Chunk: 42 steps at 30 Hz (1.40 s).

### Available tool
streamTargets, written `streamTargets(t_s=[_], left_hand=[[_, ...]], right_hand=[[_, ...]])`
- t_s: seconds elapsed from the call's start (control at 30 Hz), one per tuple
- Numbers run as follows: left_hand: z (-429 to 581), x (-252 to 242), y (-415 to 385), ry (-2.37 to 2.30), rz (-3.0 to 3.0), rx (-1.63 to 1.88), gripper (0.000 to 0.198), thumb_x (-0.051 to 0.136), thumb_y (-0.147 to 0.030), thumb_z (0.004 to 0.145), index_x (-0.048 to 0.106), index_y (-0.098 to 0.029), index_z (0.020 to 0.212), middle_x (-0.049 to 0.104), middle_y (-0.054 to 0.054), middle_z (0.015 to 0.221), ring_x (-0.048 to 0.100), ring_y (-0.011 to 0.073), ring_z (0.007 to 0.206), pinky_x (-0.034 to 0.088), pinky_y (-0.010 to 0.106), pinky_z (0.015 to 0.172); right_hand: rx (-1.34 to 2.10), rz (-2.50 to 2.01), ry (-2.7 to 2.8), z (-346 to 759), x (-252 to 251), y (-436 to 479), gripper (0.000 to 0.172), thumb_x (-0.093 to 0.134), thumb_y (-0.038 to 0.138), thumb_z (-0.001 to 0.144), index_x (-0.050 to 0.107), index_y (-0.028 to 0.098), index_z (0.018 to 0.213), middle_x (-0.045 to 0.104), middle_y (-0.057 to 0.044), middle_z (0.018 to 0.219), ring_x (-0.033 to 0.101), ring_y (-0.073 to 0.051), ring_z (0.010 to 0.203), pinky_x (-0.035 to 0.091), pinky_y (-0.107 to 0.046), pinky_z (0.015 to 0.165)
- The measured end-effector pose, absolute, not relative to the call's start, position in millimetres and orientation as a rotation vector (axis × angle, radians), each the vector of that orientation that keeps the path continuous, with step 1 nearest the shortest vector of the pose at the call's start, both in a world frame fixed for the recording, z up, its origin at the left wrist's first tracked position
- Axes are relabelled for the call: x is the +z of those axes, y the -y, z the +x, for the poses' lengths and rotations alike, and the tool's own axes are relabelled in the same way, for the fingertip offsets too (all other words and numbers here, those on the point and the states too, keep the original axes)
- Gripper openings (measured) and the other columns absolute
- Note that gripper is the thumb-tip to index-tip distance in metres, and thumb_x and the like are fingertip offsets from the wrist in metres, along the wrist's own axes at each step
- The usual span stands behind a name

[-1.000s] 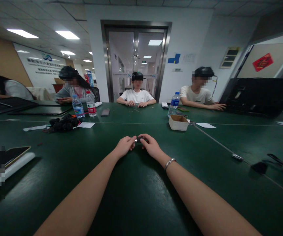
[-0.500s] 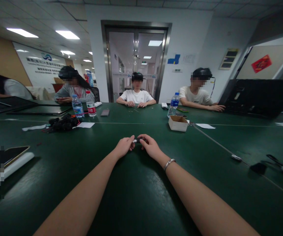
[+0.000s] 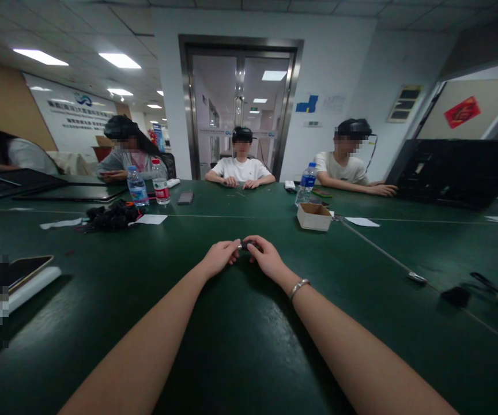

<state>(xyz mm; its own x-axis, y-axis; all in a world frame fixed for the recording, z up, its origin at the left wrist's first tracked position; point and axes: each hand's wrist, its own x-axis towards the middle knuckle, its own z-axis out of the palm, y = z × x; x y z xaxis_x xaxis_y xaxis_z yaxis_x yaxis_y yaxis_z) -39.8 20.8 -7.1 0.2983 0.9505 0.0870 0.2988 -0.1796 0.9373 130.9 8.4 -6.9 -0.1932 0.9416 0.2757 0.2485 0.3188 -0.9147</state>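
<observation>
My left hand (image 3: 220, 257) and my right hand (image 3: 268, 257) meet over the middle of the green table (image 3: 227, 340). Between their fingertips is a small black-and-silver piece (image 3: 244, 245), too small for me to name its kind. The fingers of my right hand pinch its dark part. At its silver end, the thumb and fingers of my left hand are closed, covering most of the silver. A metal bracelet (image 3: 298, 289) circles my right wrist.
Beyond my hands, to the right, stands a small open box (image 3: 314, 218) beside a water bottle (image 3: 306, 183). Black cables (image 3: 109, 217) lie in a heap at left, near two bottles. A phone (image 3: 28, 270) is at the left edge. Several people sit around the table.
My left fingertips have moved slightly right, closer to my right hand. Less of the silver end shows between the hands. My right hand has hardly moved.
</observation>
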Motion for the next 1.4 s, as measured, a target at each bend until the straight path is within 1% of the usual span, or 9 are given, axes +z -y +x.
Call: streamTargets(t_s=[0.27,0.4,0.5,0.67,0.8,0.9,1.03,1.23,1.4], left_hand=[[-39,-4,-17,-1.133,1.6,0.943,0.044,0.044,-0.057,0.081,0.057,-0.015,0.082,0.059,0.003,0.076,0.054,0.0119,0.062,0.042,0.025,0.056],[-32,8,-7,-1.081,1.495,1.072,0.037,0.049,-0.046,0.083,0.054,-0.022,0.109,0.06,0.007,0.105,0.059,0.0158,0.087,0.046,0.024,0.064],[-19,16,2,-0.947,1.46,1.22,0.039,0.037,-0.048,0.088,0.056,-0.023,0.112,0.058,0.008,0.118,0.056,0.0185,0.105,0.048,0.027,0.076],[-3,12,5,-1.121,1.328,1.42,0.048,0.031,-0.06,0.086,0.056,-0.018,0.084,0.064,0.008,0.09,0.061,0.0203,0.087,0.05,0.03,0.07],[-12,7,-4,-1.167,1.197,1.536,0.047,0.03,-0.062,0.085,0.047,-0.02,0.073,0.058,0.004,0.073,0.062,0.0176,0.079,0.05,0.029,0.07],[-41,9,-11,-1.274,1.167,1.506,0.047,0.023,-0.059,0.086,0.043,-0.02,0.07,0.048,-0.001,0.06,0.056,0.0145,0.059,0.047,0.028,0.06],[-116,15,-4,-1.74,1.48,1.252,0.043,0.022,-0.05,0.087,0.048,-0.02,0.071,0.05,0.0,0.061,0.052,0.0151,0.054,0.041,0.027,0.056],[-254,29,50,-2.408,1.862,0.44,0.041,0.03,-0.055,0.084,0.053,-0.021,0.086,0.065,0.01,0.087,0.061,0.0261,0.08,0.041,0.032,0.063],[-317,32,89,-2.563,1.936,0.074,0.038,0.026,-0.051,0.086,0.049,-0.024,0.099,0.067,0.006,0.102,0.061,0.024,0.091,0.042,0.032,0.072]], right_hand=[[0.951,-1.091,1.635,131,-4,-7,0.022,0.051,0.027,0.081,0.059,0.019,0.1,0.059,0.0,0.083,0.052,-0.007,0.053,0.045,-0.023,0.054],[1.034,-1.051,1.549,130,0,-6,0.02,0.05,0.029,0.083,0.058,0.018,0.098,0.061,0.0,0.076,0.053,-0.008,0.052,0.044,-0.023,0.054],[1.177,-0.994,1.438,121,2,-2,0.021,0.049,0.035,0.085,0.057,0.018,0.095,0.062,0.0,0.074,0.057,-0.009,0.054,0.043,-0.022,0.054],[1.474,-0.9,1.254,98,1,8,0.024,0.049,0.038,0.087,0.053,0.019,0.102,0.062,-0.002,0.078,0.06,-0.011,0.056,0.048,-0.025,0.056],[1.493,-0.938,1.339,88,2,16,0.025,0.047,0.033,0.09,0.045,0.019,0.111,0.063,-0.002,0.082,0.062,-0.01,0.057,0.049,-0.025,0.06],[1.428,-0.972,1.439,94,8,19,0.037,0.044,0.034,0.091,0.034,0.022,0.124,0.064,-0.001,0.085,0.064,-0.011,0.061,0.05,-0.025,0.063],[1.144,-1.19,1.652,144,22,19,0.036,0.049,0.032,0.086,0.045,0.022,0.12,0.064,-0.004,0.089,0.063,-0.015,0.072,0.05,-0.028,0.064],[-0.052,-1.894,1.987,298,47,47,0.026,0.05,0.028,0.083,0.065,0.02,0.103,0.064,-0.012,0.105,0.053,-0.029,0.102,0.04,-0.046,0.086],[-0.462,-2.537,1.535,400,48,88,0.055,0.049,0.05,0.081,0.055,0.02,0.127,0.05,-0.023,0.126,0.041,-0.045,0.112,0.031,-0.059,0.08]])
